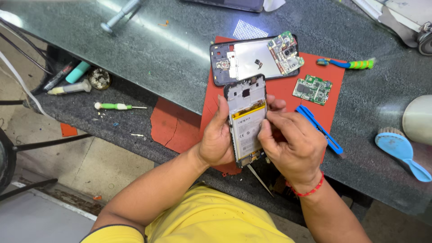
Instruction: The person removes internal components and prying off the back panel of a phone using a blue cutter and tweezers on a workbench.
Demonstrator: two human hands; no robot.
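My left hand (216, 137) grips the left edge of an opened phone (246, 118), held upright with its back off and a white and yellow battery showing. My right hand (290, 141) closes on the phone's right edge, fingertips pressed at the battery's side, and a thin metal tool (260, 180) pokes out below it. A red string bracelet circles my right wrist. Beyond the hands, a second opened phone frame (252, 58) lies on a red mat (315, 108) with a green circuit board on its right end.
A loose green circuit board (312, 89), blue tweezers (320, 129) and a green-handled brush (346, 64) lie on the mat. At right lie a blue brush (400, 150) and a white round object (418, 119). A green screwdriver (118, 106), syringe (69, 88) and pens lie left.
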